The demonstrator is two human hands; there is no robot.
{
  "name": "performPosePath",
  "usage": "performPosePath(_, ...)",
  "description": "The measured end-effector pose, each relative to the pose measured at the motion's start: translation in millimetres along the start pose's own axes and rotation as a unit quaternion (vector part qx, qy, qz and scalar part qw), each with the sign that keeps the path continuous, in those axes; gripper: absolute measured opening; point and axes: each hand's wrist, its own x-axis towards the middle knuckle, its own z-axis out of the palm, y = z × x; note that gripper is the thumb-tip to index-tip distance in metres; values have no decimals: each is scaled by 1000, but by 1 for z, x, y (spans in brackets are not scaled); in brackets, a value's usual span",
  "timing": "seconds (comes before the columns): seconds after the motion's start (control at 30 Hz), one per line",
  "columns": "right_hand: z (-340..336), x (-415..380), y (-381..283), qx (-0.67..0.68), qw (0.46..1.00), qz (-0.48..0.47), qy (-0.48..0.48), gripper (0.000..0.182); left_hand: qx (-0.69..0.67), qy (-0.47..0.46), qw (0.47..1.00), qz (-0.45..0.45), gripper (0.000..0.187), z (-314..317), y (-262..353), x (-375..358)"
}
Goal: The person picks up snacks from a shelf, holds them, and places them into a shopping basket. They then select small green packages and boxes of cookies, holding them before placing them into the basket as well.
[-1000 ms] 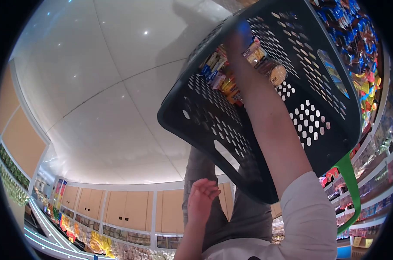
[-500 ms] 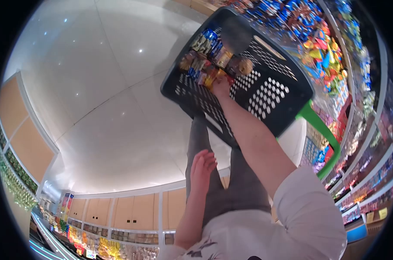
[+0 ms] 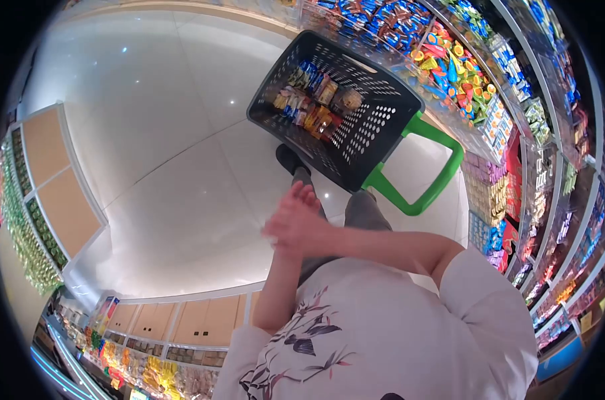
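Note:
My left hand [image 3: 300,198] is raised in front of my body. Its fingertips point up and look loosely spread, with nothing visible in them. My right hand [image 3: 296,230] lies across it at the palm and wrist, its fingers smeared by motion. Beyond them, a dark shopping basket [image 3: 389,90] with a green handle [image 3: 449,167] stands tilted on the floor. Inside are several wrapped snack packs [image 3: 292,103], a yellow-orange packet [image 3: 317,121] and a round tan item [image 3: 350,100]. Neither hand touches the basket.
Shelves of colourful wrapped sweets [image 3: 456,73] curve along the right and top. Glossy pale floor tiles [image 3: 176,133] spread to the left. Wooden cabinets [image 3: 202,320] stand at the bottom left and a wooden-panelled unit [image 3: 62,180] at the far left. My shoe [image 3: 289,159] is beside the basket.
My right hand has come out of the basket, leaving the yellow-orange packet inside, and now crosses my left hand. In view, the basket sits farther off and its handle shows fully.

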Motion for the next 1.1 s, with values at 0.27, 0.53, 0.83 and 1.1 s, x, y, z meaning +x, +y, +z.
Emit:
performPosePath(0.27, -66, -115, -1, 104, 979, -174, 31, 10, 93, -265, 958, 59, 52, 37, -124, -72)
performPosePath(0.53, -162, -246, 59, -172, 985, 5, -8, 10, 110, -179, 950, -232, 47, 122, -215, -117)
performPosePath(0.83, -220, -289, -3, -174, 935, 76, 300, 19, 205, -208, 952, -97, 39, 117, -233, -81)
performPosePath(1.1, -156, -294, -38, -134, 989, -13, 60, 38, 368, -310, 867, -131, 43, 98, -262, -124)
